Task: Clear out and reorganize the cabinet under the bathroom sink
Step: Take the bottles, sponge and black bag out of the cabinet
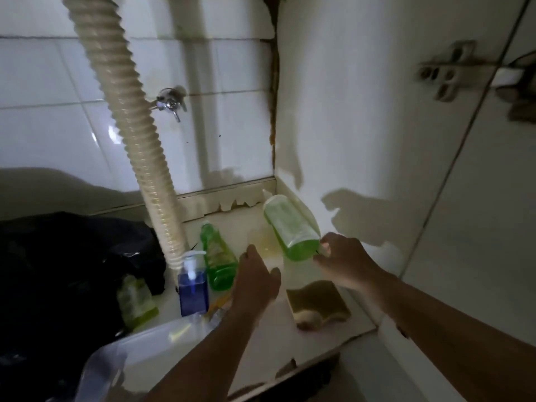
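I look into the cabinet under the sink. My right hand (345, 264) grips the base of a large clear bottle of green liquid (290, 224), tilted with its cap toward the back right corner. My left hand (255, 281) hovers open over the cabinet floor (319, 329), just right of a smaller green dish-soap bottle (217, 258) that stands there. A blue pump soap dispenser (193, 288) stands in front of that bottle. A brown sponge (319, 304) lies on the floor between my forearms.
A ribbed beige drain hose (130, 111) runs down to the floor at centre left. A chrome valve (169, 104) sticks out of the tiled back wall. A black plastic bag (66, 271) fills the left side, with a yellowish-green bottle (136, 300) and clear plastic (139, 346) in front.
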Demonstrator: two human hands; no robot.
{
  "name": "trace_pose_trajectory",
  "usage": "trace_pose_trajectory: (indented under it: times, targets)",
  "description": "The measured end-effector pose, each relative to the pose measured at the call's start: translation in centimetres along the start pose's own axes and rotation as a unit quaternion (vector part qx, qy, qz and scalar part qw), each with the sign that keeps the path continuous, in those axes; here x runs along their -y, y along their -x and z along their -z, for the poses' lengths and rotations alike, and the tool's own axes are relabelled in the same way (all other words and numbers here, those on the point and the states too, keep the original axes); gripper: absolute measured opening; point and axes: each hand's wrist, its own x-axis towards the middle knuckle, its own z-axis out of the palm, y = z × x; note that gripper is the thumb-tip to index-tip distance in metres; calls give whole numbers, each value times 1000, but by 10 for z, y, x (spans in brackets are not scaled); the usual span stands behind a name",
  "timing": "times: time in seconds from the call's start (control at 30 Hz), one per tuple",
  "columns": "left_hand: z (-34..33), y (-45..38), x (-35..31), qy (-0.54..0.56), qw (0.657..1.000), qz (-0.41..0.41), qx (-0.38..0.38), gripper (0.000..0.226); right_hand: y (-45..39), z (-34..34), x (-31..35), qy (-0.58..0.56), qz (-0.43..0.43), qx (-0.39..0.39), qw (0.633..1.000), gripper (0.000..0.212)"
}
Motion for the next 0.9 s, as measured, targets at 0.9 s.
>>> trace_pose_trajectory:
  times: [0.9]
  targets:
    - [-35, -122, 1, 52, 973, 221, 41, 111, -162, -62, 8, -110, -143, 64, 982, 94]
